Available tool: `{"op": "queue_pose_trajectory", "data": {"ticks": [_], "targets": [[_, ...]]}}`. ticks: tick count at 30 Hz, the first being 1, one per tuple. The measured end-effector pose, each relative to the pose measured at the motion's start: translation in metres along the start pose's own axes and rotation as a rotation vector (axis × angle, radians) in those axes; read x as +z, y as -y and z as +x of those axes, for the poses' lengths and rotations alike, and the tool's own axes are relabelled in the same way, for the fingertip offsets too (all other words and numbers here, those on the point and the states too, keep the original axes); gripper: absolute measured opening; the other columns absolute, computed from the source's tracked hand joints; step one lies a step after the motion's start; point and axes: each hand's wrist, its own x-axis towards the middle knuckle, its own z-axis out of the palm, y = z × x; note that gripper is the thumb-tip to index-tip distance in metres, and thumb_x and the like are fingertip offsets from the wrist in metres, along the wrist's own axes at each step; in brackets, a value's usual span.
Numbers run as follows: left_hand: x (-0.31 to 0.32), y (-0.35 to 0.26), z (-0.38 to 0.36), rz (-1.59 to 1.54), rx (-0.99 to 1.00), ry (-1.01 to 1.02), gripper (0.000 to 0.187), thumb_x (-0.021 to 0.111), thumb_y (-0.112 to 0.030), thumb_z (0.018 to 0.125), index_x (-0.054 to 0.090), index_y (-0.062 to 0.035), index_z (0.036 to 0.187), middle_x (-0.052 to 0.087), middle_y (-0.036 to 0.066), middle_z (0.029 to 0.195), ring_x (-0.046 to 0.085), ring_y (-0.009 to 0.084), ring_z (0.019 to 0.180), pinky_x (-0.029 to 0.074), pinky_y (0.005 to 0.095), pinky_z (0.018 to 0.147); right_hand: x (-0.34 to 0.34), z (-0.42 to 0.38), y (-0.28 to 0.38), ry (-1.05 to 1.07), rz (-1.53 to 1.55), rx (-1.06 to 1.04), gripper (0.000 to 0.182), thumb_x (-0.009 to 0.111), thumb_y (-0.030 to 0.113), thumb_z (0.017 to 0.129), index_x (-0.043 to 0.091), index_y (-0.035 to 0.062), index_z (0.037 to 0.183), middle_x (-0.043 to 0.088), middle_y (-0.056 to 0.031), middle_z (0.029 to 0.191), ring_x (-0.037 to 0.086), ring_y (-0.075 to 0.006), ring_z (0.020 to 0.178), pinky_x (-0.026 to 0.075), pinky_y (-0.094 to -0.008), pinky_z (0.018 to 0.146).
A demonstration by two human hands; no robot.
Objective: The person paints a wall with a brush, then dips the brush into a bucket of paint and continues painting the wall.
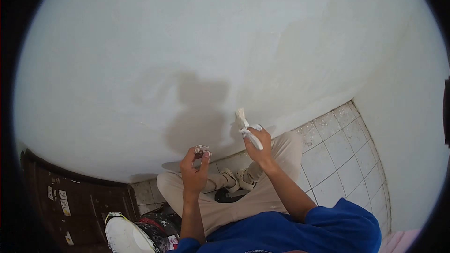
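Observation:
My right hand (262, 145) is wrapped around the handle of a paintbrush (254, 139), which is smeared with white paint. Its pale bristles (240, 114) point up, close to the white wall (281, 56). White paint also marks the fingers of this hand. To the left, my left hand (194, 171) is raised in front of the wall, its fingers half curled and the thumb a little apart from them. White paint coats its fingertips, and nothing shows between them.
A paint-splashed bucket (161, 225) with a white top (124, 236) stands at my lower left, near a dark brown wooden door (84, 206) with stickers. My crossed legs (288, 159) rest on the tiled floor (328, 168). Another wall rises on the right.

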Motion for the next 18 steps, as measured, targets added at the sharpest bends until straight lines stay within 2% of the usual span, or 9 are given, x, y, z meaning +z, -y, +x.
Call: {"op": "queue_pose_trajectory", "data": {"ticks": [2,4,6,8,11,12,15,17,18], "targets": [[-0.004,0.003,0.0,0.002,0.025,-0.005,0.012,0.063,-0.008,0.092,0.064,0.0022,0.098,0.068,0.008,0.085,0.065,0.0146,0.081,0.051,0.0284,0.079,-0.005,-0.001,-0.009,0.062,-0.014,0.054,0.02,0.064,0.003,0.079,0.07,0.0017,0.097,0.066,-0.0171,0.09,0.066,-0.0335,0.081,0.051,-0.0372,0.073],[-0.003,0.005,0.0,-0.012,0.022,-0.003,0.012,0.063,-0.008,0.092,0.064,0.0023,0.098,0.068,0.008,0.085,0.065,0.0144,0.081,0.051,0.0284,0.079,-0.011,0.035,0.001,-0.014,0.03,-0.131,0.02,0.065,0.001,0.078,0.071,0.002,0.097,0.066,-0.0165,0.088,0.066,-0.0308,0.079,0.051,-0.0356,0.071],[-0.001,0.007,-0.001,-0.037,-0.004,0.009,0.012,0.063,-0.008,0.092,0.064,0.0023,0.098,0.068,0.008,0.085,0.065,0.0144,0.081,0.051,0.0283,0.079,-0.03,0.079,0.047,-0.102,0.061,-0.267,0.018,0.066,0.0,0.077,0.071,0.0013,0.095,0.067,-0.0161,0.089,0.066,-0.0283,0.079,0.052,-0.0333,0.071],[0.002,0.011,-0.001,-0.023,-0.014,0.05,0.011,0.061,-0.008,0.094,0.062,0.0015,0.1,0.066,0.006,0.088,0.062,0.0129,0.083,0.049,0.0274,0.078,-0.046,0.113,0.082,-0.226,-0.025,-0.51,0.018,0.067,-0.001,0.077,0.071,0.0005,0.094,0.068,-0.0155,0.091,0.065,-0.0262,0.081,0.052,-0.032,0.071],[0.008,0.014,0.0,-0.018,-0.02,0.057,0.012,0.063,-0.007,0.092,0.062,0.0023,0.099,0.067,0.008,0.086,0.064,0.014,0.082,0.05,0.0282,0.078,-0.053,0.133,0.128,-0.429,0.019,-0.536,0.017,0.066,-0.001,0.078,0.071,-0.0005,0.094,0.068,-0.0165,0.092,0.065,-0.028,0.082,0.052,-0.0331,0.072],[0.01,0.014,0.001,-0.017,-0.019,0.049,0.012,0.064,-0.007,0.091,0.063,0.0029,0.097,0.068,0.009,0.085,0.065,0.0149,0.08,0.051,0.0289,0.078,-0.051,0.133,0.131,-0.43,-0.095,-0.552,0.017,0.065,0.0,0.078,0.072,-0.0003,0.093,0.068,-0.0173,0.093,0.065,-0.0293,0.084,0.052,-0.0333,0.072],[0.014,0.015,0.002,-0.028,-0.007,0.048,0.012,0.064,-0.007,0.091,0.063,0.003,0.097,0.068,0.009,0.085,0.065,0.0147,0.08,0.051,0.029,0.078,-0.014,0.105,0.077,-0.329,-0.115,-0.51,0.019,0.063,0.0,0.078,0.073,0.0006,0.094,0.068,-0.0184,0.094,0.065,-0.0313,0.085,0.053,-0.0344,0.073],[0.012,0.013,0.002,-0.011,-0.004,0.056,0.012,0.064,-0.007,0.091,0.063,0.0028,0.097,0.069,0.009,0.085,0.065,0.0145,0.079,0.051,0.0289,0.077,0.005,0.061,0.038,-0.254,0.036,-0.356,0.021,0.062,-0.001,0.078,0.073,0.0021,0.096,0.067,-0.0172,0.093,0.065,-0.0316,0.086,0.052,-0.0352,0.075],[0.012,0.013,0.002,-0.005,-0.006,0.058,0.012,0.064,-0.007,0.091,0.063,0.0028,0.097,0.069,0.009,0.085,0.065,0.0144,0.079,0.051,0.0289,0.077,0.011,0.035,0.024,-0.189,0.054,-0.215,0.018,0.063,-0.002,0.08,0.072,0.0008,0.094,0.068,-0.0162,0.09,0.065,-0.0283,0.084,0.052,-0.0347,0.074]]}}
